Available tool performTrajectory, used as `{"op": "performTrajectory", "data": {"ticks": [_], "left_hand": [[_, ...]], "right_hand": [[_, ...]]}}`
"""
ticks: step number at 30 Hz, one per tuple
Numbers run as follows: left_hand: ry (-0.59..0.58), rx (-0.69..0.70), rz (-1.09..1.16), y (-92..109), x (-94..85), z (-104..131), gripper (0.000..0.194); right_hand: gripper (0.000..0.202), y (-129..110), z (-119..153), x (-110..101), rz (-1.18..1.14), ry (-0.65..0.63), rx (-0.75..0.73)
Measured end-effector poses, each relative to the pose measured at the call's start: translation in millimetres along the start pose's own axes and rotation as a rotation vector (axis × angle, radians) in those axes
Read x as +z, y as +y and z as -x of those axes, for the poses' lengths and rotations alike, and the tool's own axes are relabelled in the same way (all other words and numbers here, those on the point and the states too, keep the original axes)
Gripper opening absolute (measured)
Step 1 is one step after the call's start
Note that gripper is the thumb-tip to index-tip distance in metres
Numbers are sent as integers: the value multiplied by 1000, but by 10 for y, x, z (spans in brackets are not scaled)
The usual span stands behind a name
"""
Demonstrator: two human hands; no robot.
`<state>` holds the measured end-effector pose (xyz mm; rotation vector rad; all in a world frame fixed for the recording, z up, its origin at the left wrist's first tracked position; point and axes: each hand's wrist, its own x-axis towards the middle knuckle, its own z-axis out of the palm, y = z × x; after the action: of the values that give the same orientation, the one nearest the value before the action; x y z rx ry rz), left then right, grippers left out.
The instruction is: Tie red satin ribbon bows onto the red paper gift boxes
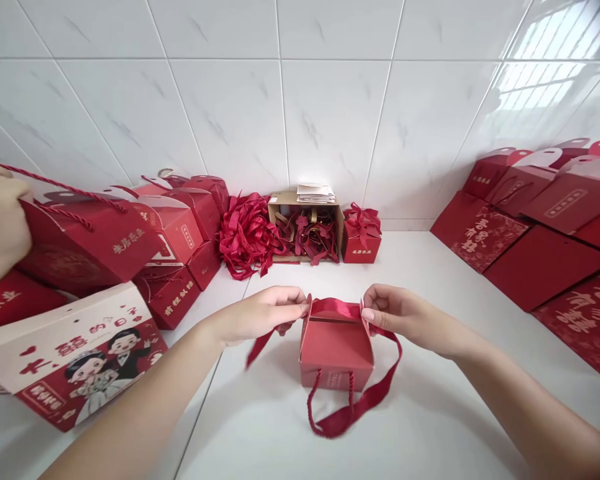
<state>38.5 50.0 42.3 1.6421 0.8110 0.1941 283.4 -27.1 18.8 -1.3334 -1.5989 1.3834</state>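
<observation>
A small red gift box [336,350] sits on the white table in front of me, its top flaps raised. A red satin ribbon [337,309] runs across its top between the two side flaps. My left hand [280,308] pinches the ribbon at the left flap, and a loose tail hangs below the fingers. At the right flap my right hand [387,310] is closed on the ribbon there; thumb and flap touch. From that side the ribbon loops down in front of the box, by its twisted rope handle [311,403]. The fingertips partly hide both flaps.
At left, another person's hand [3,223] grips the cord of a red bag-shaped box [87,240], near a cartoon-printed box [80,353]. Behind lie a ribbon heap [250,233], a cardboard carton [307,233] and a bow-tied box [363,243]. Red boxes [547,267] are stacked right.
</observation>
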Motion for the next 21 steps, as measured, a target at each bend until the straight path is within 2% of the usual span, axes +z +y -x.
{"op": "performTrajectory", "data": {"ticks": [4,7,10,14,16,18,21], "left_hand": [[-83,1,88,-5,-70,-8,24],[-84,3,76,1,-63,-15,24],[24,26,-38,-12,68,-36,29],[263,75,-325,-84,324,-75,31],[322,91,-427,-120,348,-82,30],[272,79,-440,-144,249,-81,32],[79,15,-405,-166,-35,-83,38]], "right_hand": [[45,25,27,-29,16,-21,109],[44,19,40,-43,38,-16,120],[44,11,7,63,72,27,95],[42,25,-56,310,213,150,-3],[40,25,-58,328,323,208,-43],[38,18,-36,210,398,184,-46],[35,21,11,-117,411,-6,51]]}}
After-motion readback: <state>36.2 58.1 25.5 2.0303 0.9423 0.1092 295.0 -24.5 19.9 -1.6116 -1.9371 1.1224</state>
